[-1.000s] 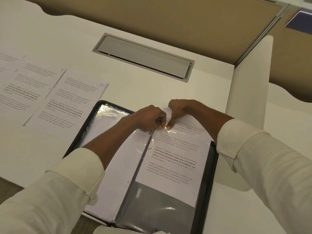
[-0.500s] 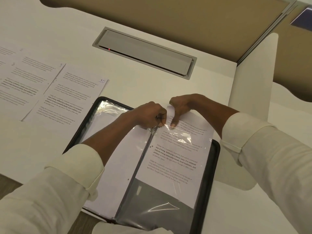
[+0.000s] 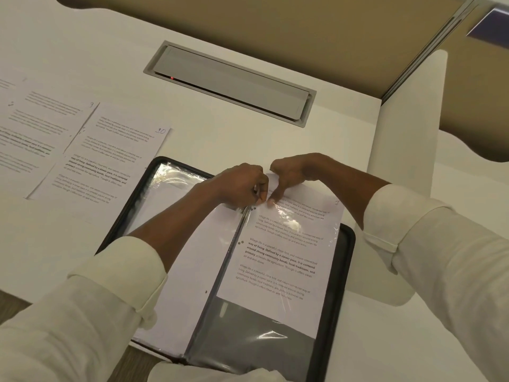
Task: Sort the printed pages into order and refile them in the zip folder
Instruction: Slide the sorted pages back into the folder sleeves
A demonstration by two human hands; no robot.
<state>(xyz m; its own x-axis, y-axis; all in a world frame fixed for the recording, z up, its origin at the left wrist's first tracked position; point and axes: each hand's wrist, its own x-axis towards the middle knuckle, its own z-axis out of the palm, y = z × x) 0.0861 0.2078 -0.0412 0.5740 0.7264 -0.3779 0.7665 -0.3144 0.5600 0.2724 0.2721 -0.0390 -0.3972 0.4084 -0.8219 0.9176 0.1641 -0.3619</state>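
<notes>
A black zip folder (image 3: 345, 260) lies open on the white desk, with clear plastic sleeves on both sides. A printed page (image 3: 281, 255) sits partway inside the right-hand sleeve, its top edge sticking out past the folder's far rim. My left hand (image 3: 242, 186) pinches the sleeve's top edge near the spine. My right hand (image 3: 289, 175) grips the page's top left corner, forefinger pressed down on it. Two more printed pages lie left of the folder, one marked 10 (image 3: 110, 161) and one beside it (image 3: 35, 128).
A grey cable hatch (image 3: 231, 84) is set into the desk behind the folder. A white divider panel (image 3: 407, 128) stands at the right. A tan partition (image 3: 289, 31) runs along the back. The desk's front edge is at lower left.
The page has slid slightly deeper into the right sleeve. Both hands stay at its top near the spine; the view has shifted a little.
</notes>
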